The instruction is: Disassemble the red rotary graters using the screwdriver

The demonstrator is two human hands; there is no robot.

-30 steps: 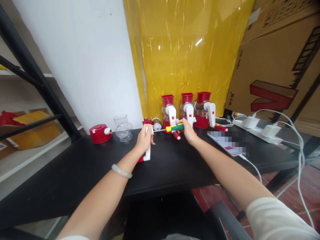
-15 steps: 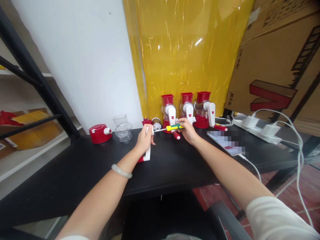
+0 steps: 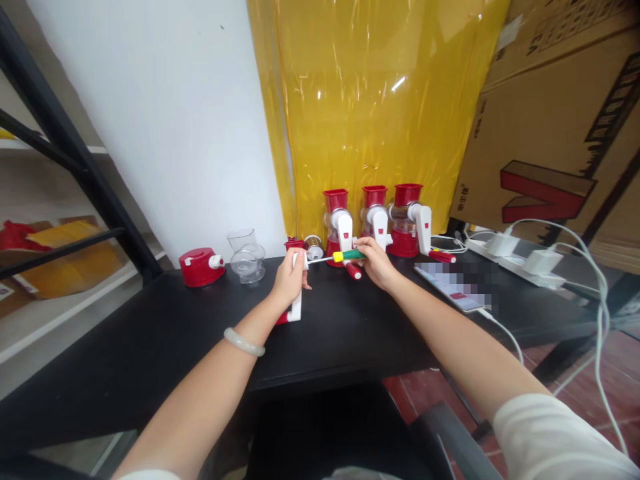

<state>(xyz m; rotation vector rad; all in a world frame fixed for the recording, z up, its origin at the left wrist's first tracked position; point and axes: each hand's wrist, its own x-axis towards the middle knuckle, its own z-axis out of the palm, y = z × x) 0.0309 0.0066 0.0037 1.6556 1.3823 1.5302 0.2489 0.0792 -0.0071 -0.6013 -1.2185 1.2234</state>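
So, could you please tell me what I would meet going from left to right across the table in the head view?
Red base, clear container, left hand, screwdriver, right hand, phone, power strip.

Screwdriver [image 3: 353, 255] before grinders [image 3: 375, 217], phone [image 3: 453, 287] right, base [image 3: 198, 269] left of container [image 3: 246, 265]
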